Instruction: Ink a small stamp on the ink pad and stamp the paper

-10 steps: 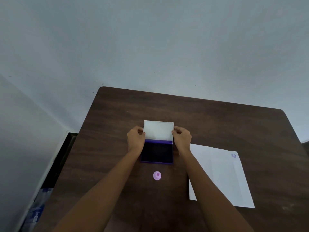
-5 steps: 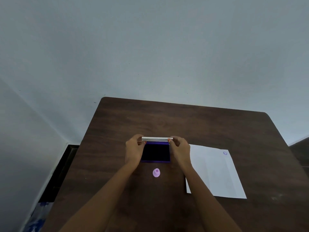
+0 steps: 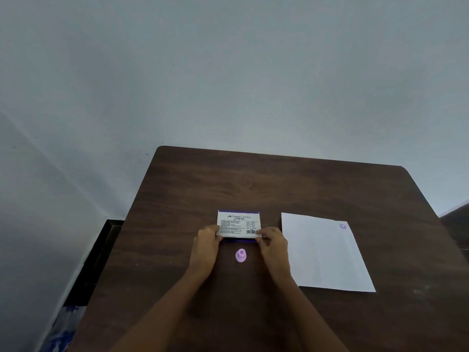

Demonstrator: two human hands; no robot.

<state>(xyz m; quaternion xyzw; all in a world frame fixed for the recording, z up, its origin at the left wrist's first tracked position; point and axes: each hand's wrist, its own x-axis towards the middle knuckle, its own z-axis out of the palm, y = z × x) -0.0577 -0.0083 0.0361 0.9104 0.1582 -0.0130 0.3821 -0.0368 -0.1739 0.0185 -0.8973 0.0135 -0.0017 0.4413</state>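
The purple ink pad [image 3: 238,224] lies mid-table with its white labelled lid folded down over it; only a thin purple strip shows along the near edge. My left hand [image 3: 206,243] pinches the lid's near left corner and my right hand [image 3: 272,243] pinches its near right corner. A small pink stamp [image 3: 240,255] stands upright on the table just in front of the pad, between my wrists. The white paper [image 3: 324,252] lies to the right, bearing one purple stamp mark [image 3: 342,226] near its far right corner.
The dark wooden table [image 3: 279,184] stands against a pale wall. A dark gap runs along the table's left side, with a blue-patterned thing [image 3: 63,331] low on the floor there.
The lid stood upright a second ago. Both hands have swung it toward me and down over the ink surface, and its printed outer face now shows.
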